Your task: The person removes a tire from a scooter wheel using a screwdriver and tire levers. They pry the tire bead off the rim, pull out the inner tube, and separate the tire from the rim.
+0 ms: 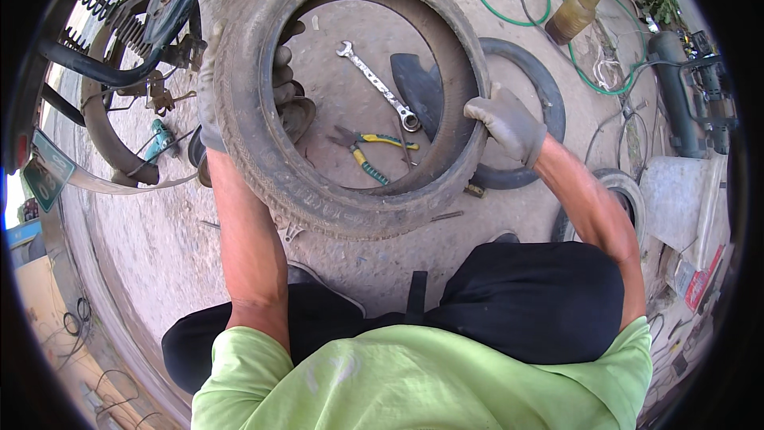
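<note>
Between my gloved hands I hold up a worn, dusty tire (247,123), tilted above the ground. My left hand (213,87) wraps round its left side, with fingertips showing inside the opening. On the right, my right hand (509,123) grips the rim edge, thumb and fingers closed on the rubber. Through the tire's opening I see a combination wrench (374,84), pliers with yellow and green handles (370,155) and a dark rubber piece (418,87) on the ground. A black inner tube (549,95) lies behind my right hand, partly hidden by the tire.
A motorcycle (119,56) stands at the left, a teal tool (161,139) beneath it. To the right are a bottle of brown liquid (578,12), a green hose (513,22), a grey cylinder (675,91) and a wheel (625,191) near my right forearm.
</note>
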Motion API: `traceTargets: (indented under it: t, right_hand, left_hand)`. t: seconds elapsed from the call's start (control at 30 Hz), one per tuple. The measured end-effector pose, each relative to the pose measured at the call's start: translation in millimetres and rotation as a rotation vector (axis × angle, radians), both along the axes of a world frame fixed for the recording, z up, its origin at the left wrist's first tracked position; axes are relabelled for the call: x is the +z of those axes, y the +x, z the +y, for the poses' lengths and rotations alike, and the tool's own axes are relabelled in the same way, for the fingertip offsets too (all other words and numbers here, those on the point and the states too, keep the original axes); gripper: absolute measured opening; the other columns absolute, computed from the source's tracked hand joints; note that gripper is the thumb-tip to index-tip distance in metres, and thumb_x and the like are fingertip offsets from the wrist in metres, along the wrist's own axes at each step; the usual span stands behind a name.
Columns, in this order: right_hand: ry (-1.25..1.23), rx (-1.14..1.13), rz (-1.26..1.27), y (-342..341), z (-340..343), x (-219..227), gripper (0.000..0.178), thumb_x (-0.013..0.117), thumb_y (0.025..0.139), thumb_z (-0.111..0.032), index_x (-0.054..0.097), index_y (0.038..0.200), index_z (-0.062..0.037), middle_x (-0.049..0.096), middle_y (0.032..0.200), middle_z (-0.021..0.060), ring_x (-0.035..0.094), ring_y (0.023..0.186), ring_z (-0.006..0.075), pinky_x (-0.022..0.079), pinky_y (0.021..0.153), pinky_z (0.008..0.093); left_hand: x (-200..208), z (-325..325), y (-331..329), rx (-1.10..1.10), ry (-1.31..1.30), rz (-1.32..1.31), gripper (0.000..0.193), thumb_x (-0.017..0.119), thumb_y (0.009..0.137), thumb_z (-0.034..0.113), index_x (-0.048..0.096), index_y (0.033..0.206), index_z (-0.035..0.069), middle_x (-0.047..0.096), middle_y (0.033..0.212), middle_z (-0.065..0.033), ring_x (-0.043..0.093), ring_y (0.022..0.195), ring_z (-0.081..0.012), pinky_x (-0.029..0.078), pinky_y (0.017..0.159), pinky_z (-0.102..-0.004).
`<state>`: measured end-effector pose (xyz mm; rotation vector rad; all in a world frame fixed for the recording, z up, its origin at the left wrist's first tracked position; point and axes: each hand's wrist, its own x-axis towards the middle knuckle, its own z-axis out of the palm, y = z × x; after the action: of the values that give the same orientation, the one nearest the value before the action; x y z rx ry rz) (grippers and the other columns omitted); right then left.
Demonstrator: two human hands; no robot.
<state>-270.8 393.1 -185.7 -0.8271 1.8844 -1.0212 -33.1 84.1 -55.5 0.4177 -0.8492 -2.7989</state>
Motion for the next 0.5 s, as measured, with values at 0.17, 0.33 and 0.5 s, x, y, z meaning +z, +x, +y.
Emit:
traceTargets:
  t: [0.17,0.33,0.5]
  right_hand:
    - [0.069,-0.315,-0.563,30,-11,14,0.025,0.071,0.097,-0.019,0.073,0.095,0.0054,0.072,0.093,0.0116,0.07,0.078,0.0196,0.058,0.067,0.0378]
    - [0.102,-0.357,-0.81,52,-9,17,0.022,0.072,0.096,-0.017,0.075,0.094,0.0045,0.073,0.083,0.0104,0.071,0.068,0.0196,0.058,0.063,0.0366]
    - [0.174,-0.324,-0.88,70,-1,12,0.024,0.071,0.097,-0.017,0.075,0.094,0.0062,0.074,0.082,0.0106,0.073,0.071,0.02,0.059,0.064,0.0364]
  left_hand:
    - [-8,-5,2,0.157,-0.27,-0.079,0.064,0.063,0.109,0.046,0.059,0.144,-0.007,0.074,0.098,-0.0144,0.066,0.07,-0.0173,0.053,0.057,-0.0308]
    - [-69,7,-13,0.238,-0.245,0.04,0.063,0.067,0.11,0.039,0.054,0.149,-0.008,0.069,0.134,-0.024,0.072,0.111,-0.0278,0.061,0.097,-0.0398]
    - [-109,49,-58,0.262,-0.633,-0.511,0.063,0.069,0.108,0.043,0.055,0.147,-0.005,0.065,0.142,-0.0227,0.068,0.124,-0.0302,0.058,0.103,-0.0434]
